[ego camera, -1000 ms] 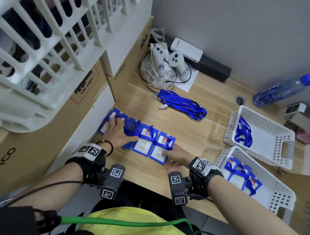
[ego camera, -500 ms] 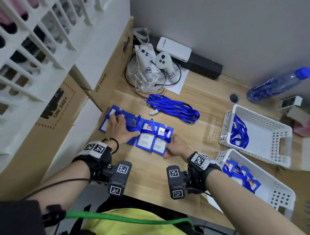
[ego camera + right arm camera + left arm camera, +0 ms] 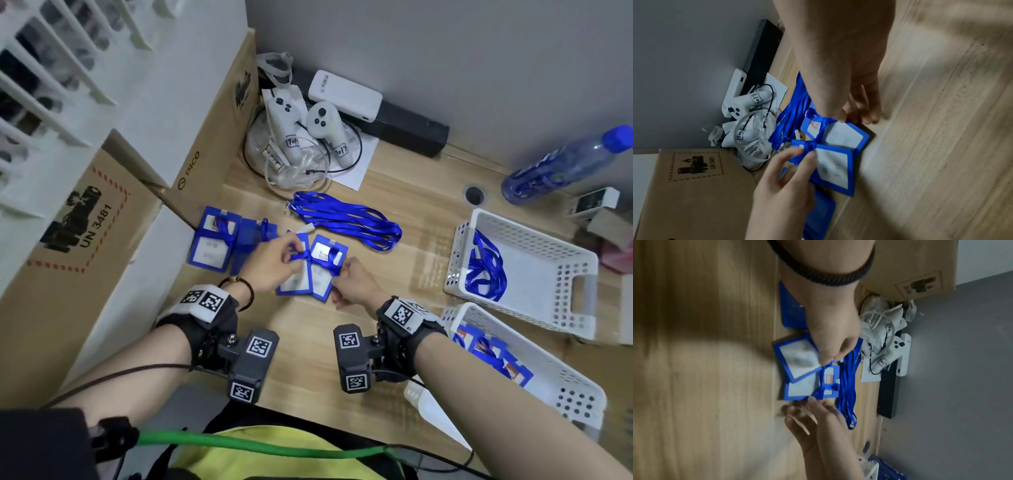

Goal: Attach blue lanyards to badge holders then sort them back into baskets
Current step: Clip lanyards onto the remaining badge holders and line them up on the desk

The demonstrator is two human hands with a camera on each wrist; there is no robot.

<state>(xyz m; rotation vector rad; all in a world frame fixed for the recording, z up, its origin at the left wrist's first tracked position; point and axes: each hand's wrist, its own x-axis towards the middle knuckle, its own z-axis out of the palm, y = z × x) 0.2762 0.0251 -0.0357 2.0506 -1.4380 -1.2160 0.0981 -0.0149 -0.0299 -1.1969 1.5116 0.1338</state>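
Two blue badge holders (image 3: 296, 281) (image 3: 834, 164) with blue lanyards tied on overlap at the table's middle. My left hand (image 3: 291, 255) (image 3: 829, 357) pinches the lanyard knot (image 3: 809, 144) on the left one of the pair. My right hand (image 3: 337, 277) (image 3: 856, 117) pinches the near corner of the right holder (image 3: 325, 270) (image 3: 844, 134), thumb on top. Two more badge holders (image 3: 212, 243) lie flat to the left, beside the cardboard box. A pile of loose blue lanyards (image 3: 346, 219) lies just beyond the hands.
At right, a white basket (image 3: 548, 246) holds lanyards and a nearer white basket (image 3: 565, 387) holds badge holders with lanyards. Cardboard boxes (image 3: 85, 240) wall the left side. White controllers (image 3: 301, 130), cables, a black bar and a water bottle (image 3: 565, 164) line the back.
Both hands lay flat on the row of holders before. The left hand has moved right and taken a lanyard knot; the right hand has gripped the rightmost holder. The two right holders now overlap.
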